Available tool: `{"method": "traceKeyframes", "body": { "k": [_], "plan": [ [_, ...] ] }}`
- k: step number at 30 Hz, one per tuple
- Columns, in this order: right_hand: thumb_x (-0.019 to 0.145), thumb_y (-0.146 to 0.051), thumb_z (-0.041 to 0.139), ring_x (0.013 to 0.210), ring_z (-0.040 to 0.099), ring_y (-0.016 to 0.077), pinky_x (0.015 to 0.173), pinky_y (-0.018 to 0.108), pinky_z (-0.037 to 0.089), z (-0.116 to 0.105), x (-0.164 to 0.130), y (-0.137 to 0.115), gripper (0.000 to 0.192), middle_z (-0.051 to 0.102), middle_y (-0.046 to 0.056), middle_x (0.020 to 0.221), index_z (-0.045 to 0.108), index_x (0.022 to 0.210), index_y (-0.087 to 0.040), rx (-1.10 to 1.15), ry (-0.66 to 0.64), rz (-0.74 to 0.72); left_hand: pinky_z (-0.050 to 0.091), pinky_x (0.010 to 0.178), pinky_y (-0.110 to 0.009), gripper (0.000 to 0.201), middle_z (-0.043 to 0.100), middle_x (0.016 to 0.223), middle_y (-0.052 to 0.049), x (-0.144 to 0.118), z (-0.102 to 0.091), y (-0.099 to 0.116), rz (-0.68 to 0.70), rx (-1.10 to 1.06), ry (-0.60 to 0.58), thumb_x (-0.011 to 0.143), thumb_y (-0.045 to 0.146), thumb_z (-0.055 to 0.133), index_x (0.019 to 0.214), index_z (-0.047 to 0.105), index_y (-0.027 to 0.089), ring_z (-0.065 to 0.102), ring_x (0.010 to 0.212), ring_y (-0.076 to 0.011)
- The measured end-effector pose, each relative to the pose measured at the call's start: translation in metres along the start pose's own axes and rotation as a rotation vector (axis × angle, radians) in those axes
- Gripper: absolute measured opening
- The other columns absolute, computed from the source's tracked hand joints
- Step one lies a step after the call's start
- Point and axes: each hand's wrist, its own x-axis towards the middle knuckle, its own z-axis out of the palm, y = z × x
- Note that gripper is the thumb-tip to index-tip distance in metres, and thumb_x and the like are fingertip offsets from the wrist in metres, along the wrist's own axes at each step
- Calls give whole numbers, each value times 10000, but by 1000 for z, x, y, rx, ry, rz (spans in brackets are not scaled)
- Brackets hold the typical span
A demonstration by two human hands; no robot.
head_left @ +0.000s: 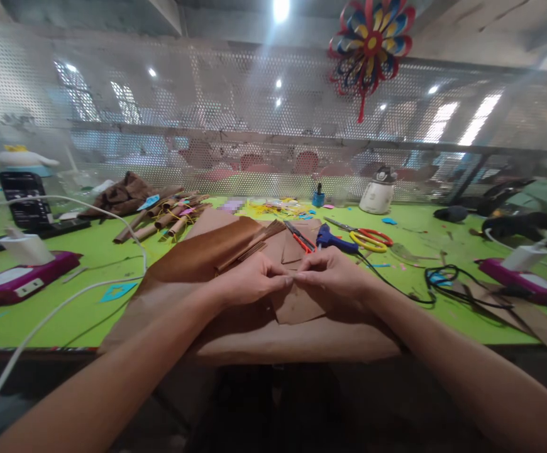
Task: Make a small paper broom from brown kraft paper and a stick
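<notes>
My left hand (252, 277) and my right hand (332, 274) meet fingertip to fingertip in the middle. Thumbs and index fingers are pinched, but whatever lies between them is too small to make out. Below them is a cut piece of brown paper (297, 305), on a large brown paper sheet (236, 343) that hangs a little over the table's front edge. Narrow brown paper strips (254, 245) lie just beyond my left hand. A tool with red handles (300, 238) and a blue glue gun (334, 240) rest beyond my right hand.
Scissors (368, 239) with yellow and red handles lie back right. A black cord (436, 277) and purple power strip (523, 280) are at right. Rolled brown paper tubes (167, 217), a white cable (144, 251) and another power strip (28, 277) occupy the left. A white bottle (377, 194) stands behind.
</notes>
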Motion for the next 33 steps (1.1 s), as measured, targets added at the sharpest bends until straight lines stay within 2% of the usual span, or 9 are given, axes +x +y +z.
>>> {"method": "traceKeyframes", "body": {
  "k": [3,8,11,15,19,21,28,33],
  "plan": [
    [734,-336,654,520,384,72,494,209,296,0,-1,0,232,482,-31,553,616,657,-120,65,13,41,272,483,-213,378,427,503,36,-2,1,4,-4,-16,-1,827,382,507,537,459,144,348,480,-67],
    [710,-365,667,434,307,54,418,201,217,2,-6,-4,253,409,-59,472,602,636,-132,147,72,143,173,424,-224,393,342,469,59,-5,-2,4,-88,-76,-35,834,431,499,558,423,161,247,417,-52],
    [690,-369,685,403,342,58,402,202,236,0,-7,-6,245,437,-55,453,606,648,-140,210,105,193,149,417,-230,377,320,482,66,-5,-7,-1,-108,-72,-43,824,448,511,586,424,168,228,415,-53],
    [663,-369,708,438,405,73,435,212,305,-6,-4,-5,246,492,-36,481,606,624,-148,213,125,138,200,448,-215,361,371,509,64,-4,-11,-6,-86,-56,-34,815,443,526,606,446,160,289,449,-54],
    [638,-350,731,478,415,75,461,214,312,-11,0,0,239,502,-32,513,613,613,-143,229,155,102,300,511,-214,323,569,599,13,-2,-11,-7,-112,-124,-66,834,429,498,661,486,156,483,534,-89],
    [631,-337,738,482,409,70,467,215,308,-13,1,3,232,505,-31,523,619,614,-140,239,168,99,315,519,-215,315,618,628,-12,-1,-10,-8,-128,-154,-75,845,424,479,674,490,160,545,576,-112],
    [699,-359,684,512,468,91,528,240,372,-19,5,5,245,535,-20,540,595,605,-151,160,173,24,308,506,-216,323,600,579,-8,-1,-17,-11,-118,-131,-60,828,418,501,641,503,155,502,519,-99],
    [725,-382,664,583,491,102,536,227,371,-10,7,2,237,586,8,667,637,749,-148,41,186,24,290,478,-207,302,534,543,27,0,-17,-8,-97,-81,-14,813,394,518,632,510,153,427,477,-76]
  ]
}}
